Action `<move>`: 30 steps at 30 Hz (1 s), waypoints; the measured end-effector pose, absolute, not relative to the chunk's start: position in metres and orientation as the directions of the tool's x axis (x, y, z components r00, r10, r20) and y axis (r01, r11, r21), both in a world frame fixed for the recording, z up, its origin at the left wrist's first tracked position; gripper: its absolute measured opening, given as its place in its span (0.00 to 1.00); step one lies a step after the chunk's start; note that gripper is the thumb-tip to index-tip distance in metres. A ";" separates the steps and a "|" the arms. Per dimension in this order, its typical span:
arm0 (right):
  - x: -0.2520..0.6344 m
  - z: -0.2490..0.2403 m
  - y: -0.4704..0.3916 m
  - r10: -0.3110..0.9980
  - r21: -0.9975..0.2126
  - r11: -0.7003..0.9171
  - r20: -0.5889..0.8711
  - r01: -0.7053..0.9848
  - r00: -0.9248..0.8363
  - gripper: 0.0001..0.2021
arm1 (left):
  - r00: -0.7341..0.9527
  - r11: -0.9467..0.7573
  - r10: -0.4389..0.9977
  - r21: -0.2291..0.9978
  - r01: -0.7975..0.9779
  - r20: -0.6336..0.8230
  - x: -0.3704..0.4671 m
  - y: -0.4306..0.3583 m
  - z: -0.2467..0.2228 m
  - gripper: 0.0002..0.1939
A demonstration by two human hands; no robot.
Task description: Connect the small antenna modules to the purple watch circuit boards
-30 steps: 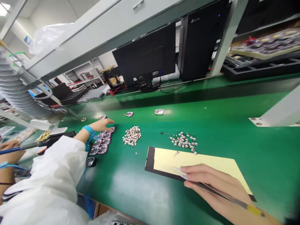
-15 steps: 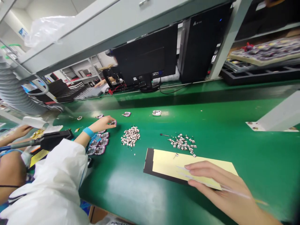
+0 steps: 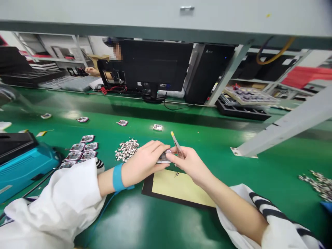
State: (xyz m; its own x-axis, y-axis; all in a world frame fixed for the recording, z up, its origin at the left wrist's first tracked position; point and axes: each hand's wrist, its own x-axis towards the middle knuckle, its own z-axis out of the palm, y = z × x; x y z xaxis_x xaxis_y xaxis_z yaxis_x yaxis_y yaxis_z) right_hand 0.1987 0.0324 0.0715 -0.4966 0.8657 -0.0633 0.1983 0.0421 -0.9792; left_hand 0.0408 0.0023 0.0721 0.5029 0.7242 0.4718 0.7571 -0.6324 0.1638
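Note:
My left hand (image 3: 145,162), with a blue band at the wrist, grips a small device with a pinkish rim (image 3: 163,157) above the green bench. My right hand (image 3: 190,162) meets it from the other side; its fingertips touch the device's edge and it holds tweezers (image 3: 176,143) with a yellow end pointing up. Beneath the hands lies a yellow sheet on a black board (image 3: 178,188), with a tiny dark-and-white part (image 3: 176,174) on it. A heap of small white parts (image 3: 126,150) sits left of the hands. Similar devices (image 3: 90,146) stand grouped farther left.
Single devices (image 3: 122,122) lie in a row toward the back. A blue machine (image 3: 28,166) occupies the left. A monitor (image 3: 155,65) stands behind, and a slanted white post (image 3: 280,124) is on the right, near another heap of small parts (image 3: 317,183).
My left hand has brought a device from the left group to the middle. My right hand has moved up from the yellow sheet to meet it. The view has turned and levelled.

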 end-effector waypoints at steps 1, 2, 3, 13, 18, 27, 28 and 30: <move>0.199 0.070 0.035 0.870 -0.975 0.044 -0.069 0.216 -0.488 0.15 | 0.486 -0.629 0.724 0.179 0.756 0.490 0.038 0.007 0.071 0.18; 0.200 0.069 0.039 0.875 -0.972 0.043 -0.076 0.233 -0.477 0.14 | 0.468 -0.621 0.727 0.190 0.760 0.503 0.035 0.009 0.070 0.21; 0.203 0.067 0.047 0.885 -0.967 0.039 -0.084 0.251 -0.458 0.14 | 0.452 -0.609 0.735 0.197 0.769 0.507 0.032 0.010 0.068 0.23; 0.306 0.032 0.195 0.948 -0.812 -0.313 -0.239 0.493 0.208 0.12 | 0.716 -0.715 0.685 0.314 0.625 0.133 0.015 -0.032 0.008 0.18; 0.332 0.011 0.209 0.918 -0.745 -0.381 -0.235 0.547 0.318 0.13 | 0.780 -0.775 0.611 0.297 0.557 0.132 0.014 -0.030 0.010 0.12; 0.330 -0.010 0.222 0.935 -0.582 -0.342 -0.132 0.737 0.330 0.14 | 0.775 -0.761 0.620 0.335 0.556 0.123 0.013 -0.027 0.014 0.11; 0.328 -0.010 0.223 0.935 -0.549 -0.344 -0.128 0.761 0.330 0.14 | 0.776 -0.762 0.618 0.341 0.551 0.125 0.012 -0.027 0.012 0.11; 0.323 -0.007 0.221 0.936 -0.482 -0.346 -0.120 0.805 0.330 0.15 | 0.779 -0.767 0.611 0.344 0.541 0.138 0.011 -0.028 0.008 0.12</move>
